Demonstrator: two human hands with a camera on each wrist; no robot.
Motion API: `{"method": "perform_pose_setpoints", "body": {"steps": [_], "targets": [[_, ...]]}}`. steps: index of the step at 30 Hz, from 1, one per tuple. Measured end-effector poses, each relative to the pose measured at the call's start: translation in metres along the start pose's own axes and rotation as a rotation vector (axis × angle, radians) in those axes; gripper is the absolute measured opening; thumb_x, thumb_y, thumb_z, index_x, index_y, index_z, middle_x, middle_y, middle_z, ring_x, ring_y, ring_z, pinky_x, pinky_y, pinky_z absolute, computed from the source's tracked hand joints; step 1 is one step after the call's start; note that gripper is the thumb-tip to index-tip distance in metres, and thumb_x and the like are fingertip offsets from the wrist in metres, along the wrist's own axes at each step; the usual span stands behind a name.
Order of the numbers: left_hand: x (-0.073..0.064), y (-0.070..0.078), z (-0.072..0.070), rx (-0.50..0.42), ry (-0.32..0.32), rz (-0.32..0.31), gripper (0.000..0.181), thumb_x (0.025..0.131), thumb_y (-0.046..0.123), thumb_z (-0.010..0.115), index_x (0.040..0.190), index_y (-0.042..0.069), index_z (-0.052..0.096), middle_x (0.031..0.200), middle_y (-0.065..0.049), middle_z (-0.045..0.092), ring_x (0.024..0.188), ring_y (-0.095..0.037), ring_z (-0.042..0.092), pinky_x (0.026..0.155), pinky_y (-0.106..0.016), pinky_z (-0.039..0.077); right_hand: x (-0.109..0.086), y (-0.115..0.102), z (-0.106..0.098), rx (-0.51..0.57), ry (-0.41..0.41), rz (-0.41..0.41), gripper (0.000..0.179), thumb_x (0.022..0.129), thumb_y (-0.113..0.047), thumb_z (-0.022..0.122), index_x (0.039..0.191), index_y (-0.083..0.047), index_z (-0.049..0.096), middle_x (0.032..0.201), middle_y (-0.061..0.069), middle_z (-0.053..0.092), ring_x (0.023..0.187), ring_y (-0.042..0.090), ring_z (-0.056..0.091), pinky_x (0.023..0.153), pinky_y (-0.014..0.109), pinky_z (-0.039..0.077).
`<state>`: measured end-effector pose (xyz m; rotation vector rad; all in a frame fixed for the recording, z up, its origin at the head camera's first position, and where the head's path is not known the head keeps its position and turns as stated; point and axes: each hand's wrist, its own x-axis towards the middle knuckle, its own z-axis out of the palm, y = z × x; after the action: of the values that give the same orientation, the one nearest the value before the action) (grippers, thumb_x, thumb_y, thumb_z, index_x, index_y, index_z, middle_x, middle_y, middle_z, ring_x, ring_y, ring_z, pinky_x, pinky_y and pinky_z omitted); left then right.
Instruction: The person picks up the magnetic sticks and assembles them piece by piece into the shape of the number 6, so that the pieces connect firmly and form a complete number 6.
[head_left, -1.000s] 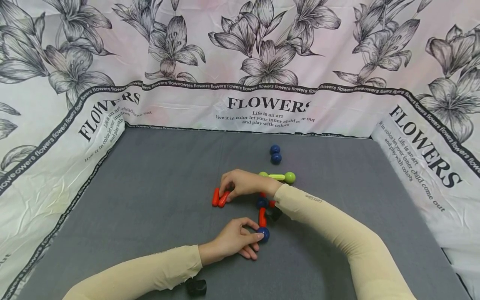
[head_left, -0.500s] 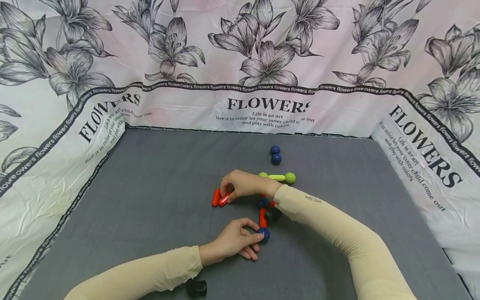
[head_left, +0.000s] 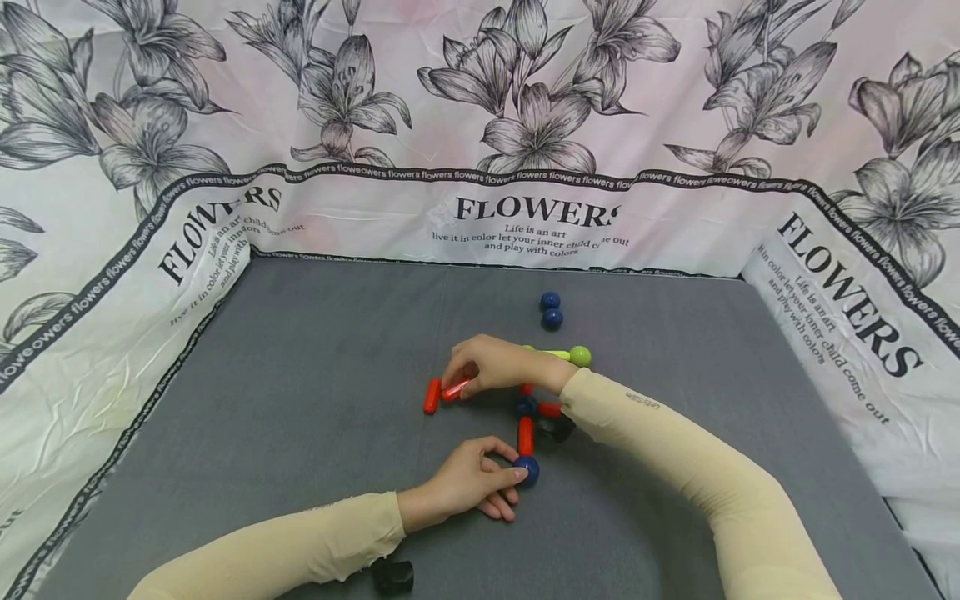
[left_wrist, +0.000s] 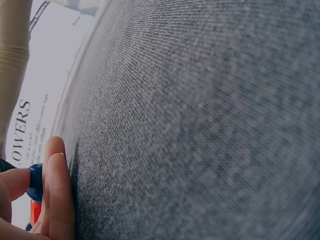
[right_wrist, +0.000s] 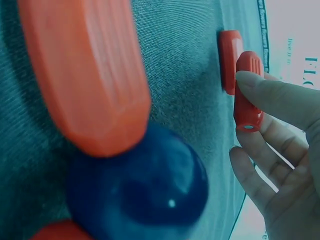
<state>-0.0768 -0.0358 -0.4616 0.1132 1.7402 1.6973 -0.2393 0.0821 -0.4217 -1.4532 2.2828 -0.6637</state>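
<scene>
Since the earlier frame, one glossy red rod has turned more crosswise and shifted slightly far, its twin red rod lying just left on the grey cloth-covered table. The right hand pinches it in a thumb-and-finger grip; the left hand pinches a shiny blue ball at the near end of a red-and-blue chain. The right wrist partly blocks a light green rod-and-ball piece; two blue balls lie farther off.

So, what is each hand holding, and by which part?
Right hand: a red rod, pinched around its middle. Left hand: the nearest blue ball, pinched by its sides.
</scene>
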Motion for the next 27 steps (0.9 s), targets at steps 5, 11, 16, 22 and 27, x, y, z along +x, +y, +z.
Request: {"method": "perform_pose_setpoints", "body": {"steps": [5,11,16,22,27], "targets": [[-0.001,0.0,0.0,0.002,0.003,-0.002,0.032,0.094,0.023,0.069,0.118,0.005,0.058,0.072,-0.006,0.071,0.055,-0.011,0.069,0.05,-0.024,0.057,-0.013,-0.001,-0.006,0.019,0.042,0.003,0.025,0.085,-0.017,0.079,0.109,-0.02,0.076,0.097,-0.003,0.066,0.081,0.011,0.059,0.074,0.022,0.051],[-0.002,0.001,0.0,0.012,0.006,-0.01,0.033,0.093,0.024,0.07,0.118,0.005,0.059,0.073,-0.007,0.072,0.055,-0.011,0.069,0.051,-0.024,0.057,-0.037,-0.003,-0.012,0.039,0.127,0.043,0.026,0.085,-0.015,0.078,0.11,-0.022,0.075,0.101,-0.004,0.068,0.081,0.007,0.059,0.074,0.024,0.053],[-0.001,0.001,0.0,0.019,0.006,-0.008,0.033,0.093,0.025,0.069,0.118,0.005,0.058,0.074,-0.008,0.073,0.055,-0.011,0.069,0.051,-0.024,0.057,-0.056,-0.006,-0.014,0.043,0.197,0.091,0.027,0.085,-0.015,0.079,0.11,-0.022,0.075,0.098,-0.003,0.069,0.081,0.01,0.059,0.07,0.024,0.052],[-0.001,0.0,0.0,0.018,0.015,0.0,0.033,0.093,0.025,0.07,0.117,0.005,0.058,0.073,-0.008,0.073,0.055,-0.012,0.069,0.051,-0.026,0.058,-0.082,-0.011,-0.007,0.048,0.261,0.134,0.025,0.084,-0.016,0.08,0.108,-0.022,0.076,0.094,-0.005,0.07,0.079,0.01,0.06,0.069,0.026,0.052],[0.0,-0.001,0.002,0.027,0.023,0.011,0.033,0.093,0.025,0.07,0.116,0.005,0.058,0.074,-0.009,0.073,0.055,-0.012,0.069,0.051,-0.026,0.058,-0.106,-0.011,0.003,0.099,0.29,0.171,0.024,0.085,-0.017,0.079,0.108,-0.022,0.075,0.095,-0.005,0.07,0.079,0.006,0.06,0.069,0.024,0.055]]}}
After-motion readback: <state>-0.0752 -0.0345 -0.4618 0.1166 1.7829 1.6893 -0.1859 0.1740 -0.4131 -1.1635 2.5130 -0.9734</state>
